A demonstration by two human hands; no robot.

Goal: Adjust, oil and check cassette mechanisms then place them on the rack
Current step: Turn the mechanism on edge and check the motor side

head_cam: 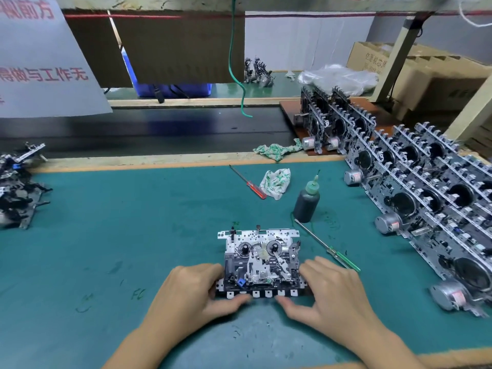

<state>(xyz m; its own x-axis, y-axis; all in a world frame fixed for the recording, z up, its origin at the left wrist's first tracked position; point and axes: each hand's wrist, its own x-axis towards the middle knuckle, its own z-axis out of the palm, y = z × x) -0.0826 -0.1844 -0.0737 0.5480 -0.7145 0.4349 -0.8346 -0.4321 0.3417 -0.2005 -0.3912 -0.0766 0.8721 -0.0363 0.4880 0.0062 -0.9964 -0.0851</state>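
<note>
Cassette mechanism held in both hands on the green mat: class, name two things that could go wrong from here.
1. The oil bottle stands upright just beyond the right hand; a reach might tip it.
2. The left hand and right hand grip the cassette mechanism by its ends only; its exposed parts might snag when lifted.
</note>
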